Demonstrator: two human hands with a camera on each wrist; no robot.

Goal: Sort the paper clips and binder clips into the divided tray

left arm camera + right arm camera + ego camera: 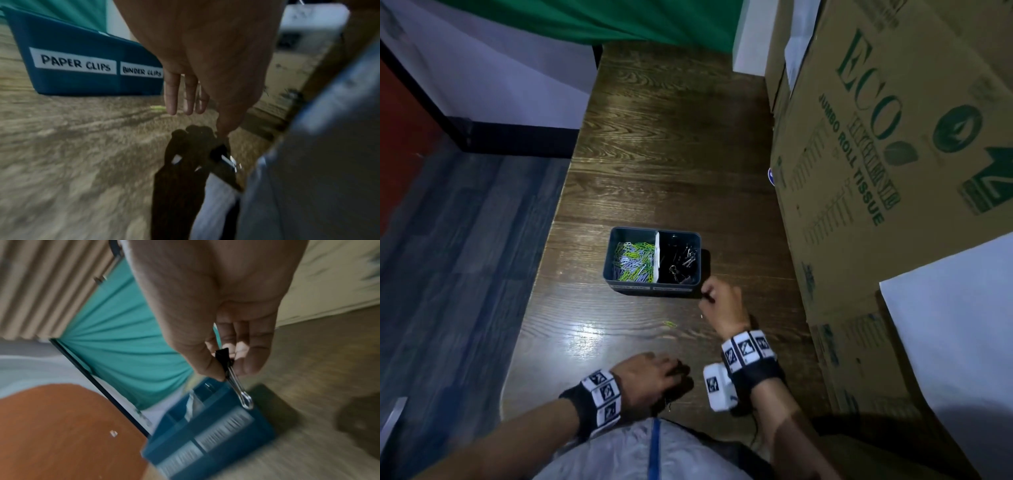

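Both forearms are bare, no sleeves. Each wrist has a black strap (756,373) with a row of white square tiles (744,347) printed with black marker patterns; the other strap's tiles (604,394) match. Just beside the right strap, on its inner side, hangs a white boxy camera unit (719,387) with a thin dark cable. Below the straps: a pale grey shirt (626,452) with a blue stripe (654,445).

Glossy wood-grain table (654,144); plastic tray (616,274); cardboard box (893,171).
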